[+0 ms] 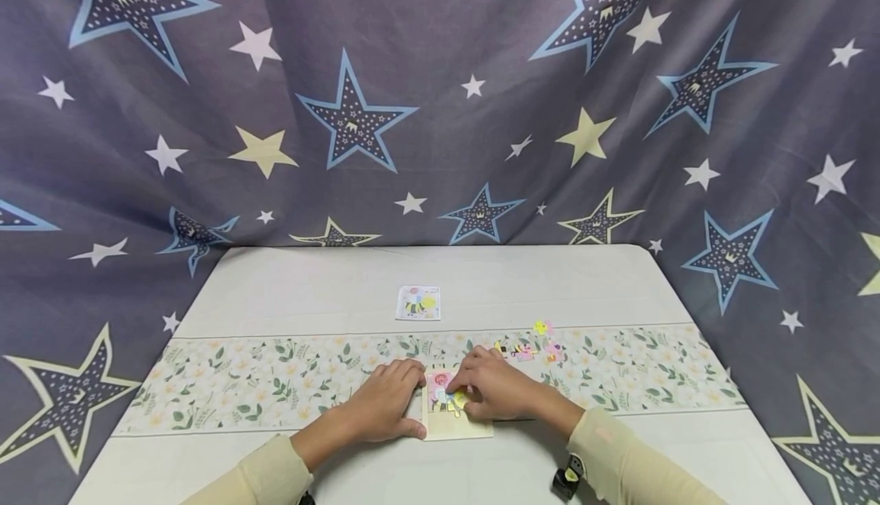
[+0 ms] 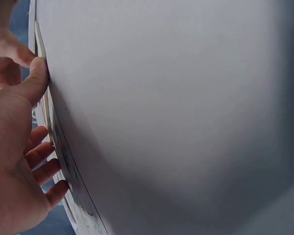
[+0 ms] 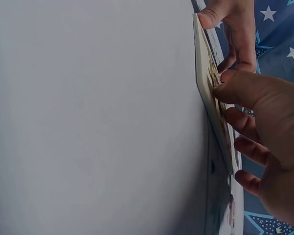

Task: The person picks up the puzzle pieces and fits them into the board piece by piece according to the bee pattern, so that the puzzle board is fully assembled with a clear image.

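Observation:
A pale puzzle board [image 1: 459, 430] lies on the table near its front middle, with joined pieces showing a pink, red and yellow picture. Along its left side rests my left hand [image 1: 385, 402], thumb against the near left corner and fingers loosely extended by the edge. My right hand [image 1: 502, 386] is over the board's right part, thumb and index finger pinching a yellow puzzle piece [image 1: 455, 406] at the picture. That hand covers much of the picture's right side. In the right wrist view, the thumb [image 3: 230, 93] presses down at the pieces.
Behind the board lies a square picture card [image 1: 418, 303] with a bee-like drawing. Several loose puzzle pieces [image 1: 525, 352] lie beyond the right hand, among them a yellow one [image 1: 541, 328]. A floral strip [image 1: 289, 375] crosses the white table; a star-patterned curtain [image 1: 426, 92] hangs behind.

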A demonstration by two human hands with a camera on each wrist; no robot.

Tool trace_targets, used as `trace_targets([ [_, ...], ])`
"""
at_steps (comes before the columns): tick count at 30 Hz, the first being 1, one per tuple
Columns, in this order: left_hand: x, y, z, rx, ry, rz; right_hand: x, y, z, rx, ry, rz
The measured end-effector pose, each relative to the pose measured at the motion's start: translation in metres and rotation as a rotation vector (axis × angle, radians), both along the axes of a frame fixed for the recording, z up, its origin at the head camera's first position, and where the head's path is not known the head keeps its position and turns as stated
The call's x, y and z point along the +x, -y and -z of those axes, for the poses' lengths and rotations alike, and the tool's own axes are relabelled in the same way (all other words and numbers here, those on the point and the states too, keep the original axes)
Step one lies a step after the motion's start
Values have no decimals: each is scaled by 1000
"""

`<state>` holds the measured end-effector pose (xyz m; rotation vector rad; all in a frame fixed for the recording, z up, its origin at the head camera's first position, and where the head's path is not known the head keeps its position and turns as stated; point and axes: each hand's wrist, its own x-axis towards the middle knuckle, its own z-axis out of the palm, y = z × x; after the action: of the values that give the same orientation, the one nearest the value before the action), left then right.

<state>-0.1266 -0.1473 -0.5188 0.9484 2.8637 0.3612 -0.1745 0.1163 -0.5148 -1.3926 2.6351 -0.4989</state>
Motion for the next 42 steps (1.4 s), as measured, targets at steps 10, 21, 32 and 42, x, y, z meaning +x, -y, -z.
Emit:
trace_targets([
  [10,2,0,0,11,-36,17,2,0,1,20,-37,-5],
  [21,1,1,0,15,-34,21,3,2,-8,101,-31,-36],
  [32,1,0,-1,33,-44,18,-5,-5,-16,96,40,-52],
  [42,2,0,-2,26,-22,9,-22,-26,-22,17,23,10],
])
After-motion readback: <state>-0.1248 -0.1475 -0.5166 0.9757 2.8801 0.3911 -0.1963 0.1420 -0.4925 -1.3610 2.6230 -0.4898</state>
